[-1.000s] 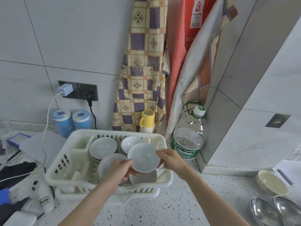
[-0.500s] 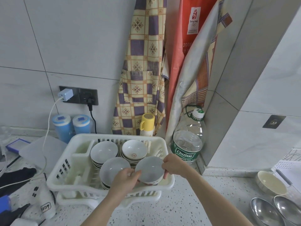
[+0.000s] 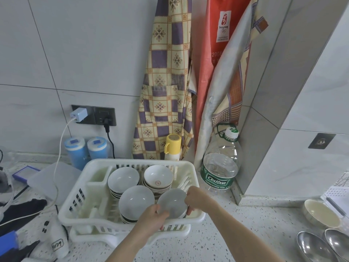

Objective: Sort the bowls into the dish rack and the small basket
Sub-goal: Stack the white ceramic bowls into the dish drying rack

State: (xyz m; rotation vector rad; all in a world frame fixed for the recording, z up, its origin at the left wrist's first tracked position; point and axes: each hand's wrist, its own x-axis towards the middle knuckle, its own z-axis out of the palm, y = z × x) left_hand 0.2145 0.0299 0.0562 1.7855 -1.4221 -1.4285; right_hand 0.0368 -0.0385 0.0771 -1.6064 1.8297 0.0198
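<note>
Setting a white bowl (image 3: pixel 172 202) into the near right corner of the dish rack (image 3: pixel 196 217), left hand (image 3: pixel 153 216) and right hand (image 3: pixel 196 197) both pinching its rim. Next, probably: letting go gently and drawing clear. Sharing the rack: three bowl stacks (image 3: pixel 136 203), filling the middle and back.

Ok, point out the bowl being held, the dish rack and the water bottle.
held bowl (image 3: pixel 172 202), head view, inner surface.
dish rack (image 3: pixel 71 217), head view, left front rim.
water bottle (image 3: pixel 220 167), head view, clear body above the label.
</note>
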